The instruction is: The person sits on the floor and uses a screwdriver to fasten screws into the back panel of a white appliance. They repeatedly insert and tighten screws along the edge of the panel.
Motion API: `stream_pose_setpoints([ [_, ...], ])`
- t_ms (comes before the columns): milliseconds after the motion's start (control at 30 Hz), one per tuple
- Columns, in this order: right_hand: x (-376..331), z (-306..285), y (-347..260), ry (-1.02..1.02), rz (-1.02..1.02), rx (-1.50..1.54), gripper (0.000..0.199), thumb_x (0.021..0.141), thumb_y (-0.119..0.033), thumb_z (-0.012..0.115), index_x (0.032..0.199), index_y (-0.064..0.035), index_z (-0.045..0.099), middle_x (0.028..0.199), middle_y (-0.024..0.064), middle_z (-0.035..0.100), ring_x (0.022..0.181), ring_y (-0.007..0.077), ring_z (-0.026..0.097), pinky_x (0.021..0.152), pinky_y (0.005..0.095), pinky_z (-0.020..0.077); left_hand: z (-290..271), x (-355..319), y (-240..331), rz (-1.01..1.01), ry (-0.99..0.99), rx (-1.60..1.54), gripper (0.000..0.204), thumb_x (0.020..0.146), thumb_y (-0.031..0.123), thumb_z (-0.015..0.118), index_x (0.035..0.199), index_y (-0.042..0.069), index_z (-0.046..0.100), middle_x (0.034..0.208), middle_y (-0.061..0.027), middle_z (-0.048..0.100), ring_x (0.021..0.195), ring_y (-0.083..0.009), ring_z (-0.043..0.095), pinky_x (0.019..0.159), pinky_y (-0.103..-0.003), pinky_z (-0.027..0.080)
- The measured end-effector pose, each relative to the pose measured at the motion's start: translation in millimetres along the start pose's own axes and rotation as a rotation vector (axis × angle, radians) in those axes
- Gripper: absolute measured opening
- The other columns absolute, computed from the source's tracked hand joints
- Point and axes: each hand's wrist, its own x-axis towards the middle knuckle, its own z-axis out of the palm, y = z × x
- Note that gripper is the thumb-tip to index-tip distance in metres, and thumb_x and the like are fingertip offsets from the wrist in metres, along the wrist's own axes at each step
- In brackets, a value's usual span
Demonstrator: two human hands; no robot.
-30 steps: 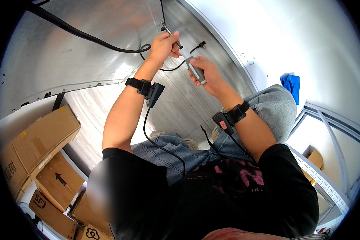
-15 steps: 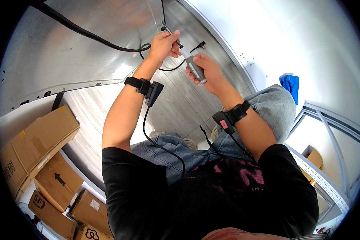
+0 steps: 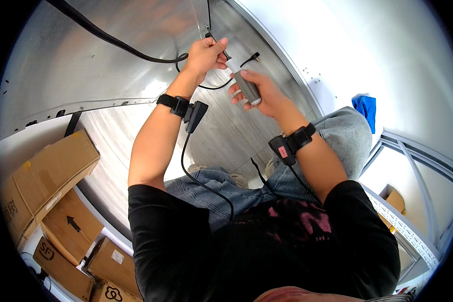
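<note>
A screwdriver (image 3: 248, 87) with a grey handle, whitish collar and dark shaft slants up and left toward the corner edge of a large metal panel (image 3: 131, 32). My left hand (image 3: 201, 60) is closed, thumb and fingers pinching the shaft near that edge. Around the handle sits my right hand (image 3: 271, 94), thumb on top and fingers loosely curled underneath. The shaft's tip reaches a small dark fitting at the panel's edge; whether it sits in a screw is too small to tell. A thin black cord with a plug (image 3: 256, 56) lies on the floor just beyond my hands.
A thick black cable (image 3: 103, 36) hangs across the panel. Small screw-like pieces (image 3: 313, 75) and a blue cloth (image 3: 366, 111) lie on the white surface to the right. Cardboard boxes (image 3: 55, 168) stand at the lower left, a grey metal frame (image 3: 419, 151) at the right.
My right hand's fingers have loosened and spread a little on the handle, and the handle appears turned. My left hand keeps its pinch on the shaft. The view has shifted slightly.
</note>
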Motion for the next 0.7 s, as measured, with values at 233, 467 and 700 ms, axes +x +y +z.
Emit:
stream_pose_setpoints([
  [233, 16, -4, 25, 0.428, -0.465, -0.818, 0.048, 0.086, -0.027, 0.064, 0.121, 0.0017, 0.049, 0.081, 0.0075, 0.059, 0.06, 0.0143, 0.055, 0.046, 0.0236, 0.0392, 5, -3, 5, -0.05, -0.016, 0.003, 0.03, 0.091, 0.032, 0.06, 0.078, 0.005, 0.055, 0.071, -0.0053, 0.059, 0.057, -0.0128, 0.058, 0.054, -0.025, 0.054],
  [467, 13, -16, 11, 0.066, -0.15, -0.234, 0.042, 0.086, -0.027, 0.062, 0.115, 0.0021, 0.053, 0.09, 0.0116, 0.062, 0.078, 0.0218, 0.063, 0.062, 0.032, 0.0472, -5, 5, -1, -0.03, -0.046, 0.029, 0.028, 0.092, 0.028, 0.058, 0.077, 0.005, 0.054, 0.073, -0.0066, 0.06, 0.061, -0.015, 0.062, 0.058, -0.027, 0.056],
  [700, 18, -7, 31, 0.61, -0.707, -1.236, 0.052, 0.088, -0.032, 0.06, 0.128, -0.0014, 0.046, 0.088, 0.0104, 0.062, 0.077, 0.0183, 0.062, 0.053, 0.0246, 0.0469, 3, -5, 10, -0.043, -0.084, 0.019, 0.026, 0.091, 0.026, 0.06, 0.081, 0.003, 0.055, 0.075, -0.0071, 0.06, 0.061, -0.0146, 0.061, 0.06, -0.027, 0.056],
])
